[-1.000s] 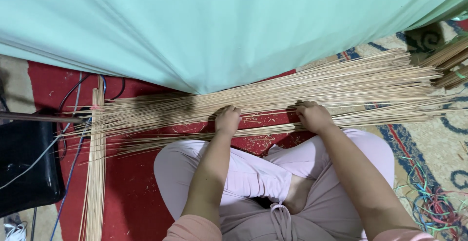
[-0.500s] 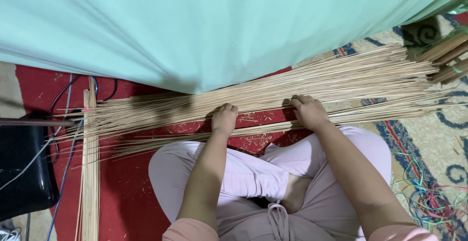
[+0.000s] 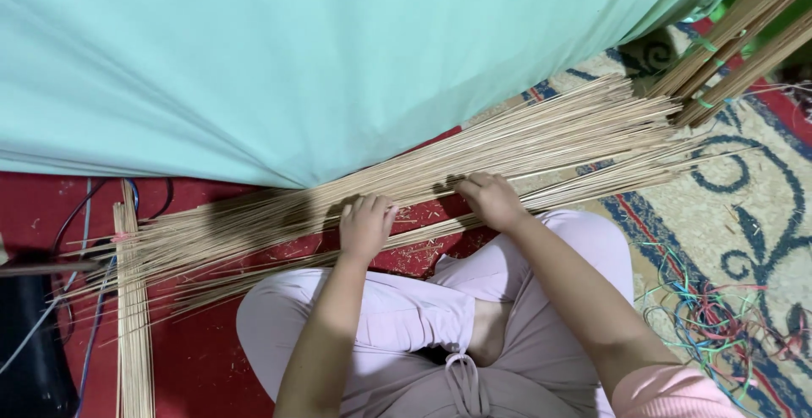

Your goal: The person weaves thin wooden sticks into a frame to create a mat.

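A pale green cloth [image 3: 338, 54] hangs across the upper part of the view, above a red floor mat [image 3: 203, 359] and a patterned beige-and-blue rug [image 3: 753, 223]. A long spread of thin tan sticks [image 3: 550, 143] lies across the floor just in front of the seated person's crossed legs in pink trousers [image 3: 406, 316]. The left hand [image 3: 365, 225] rests palm down on the sticks, fingers curled and close together, pressing rather than gripping. The right hand [image 3: 491, 200] lies on the same sticks a little further along, fingers bent over them. A separate narrow bundle of sticks [image 3: 134, 325] lies crosswise at the left, beside dark cables [image 3: 72, 223]. Tied stick bundles [image 3: 744, 41] lean in at the upper right. Loose coloured strings [image 3: 719, 316] lie tangled on the rug.
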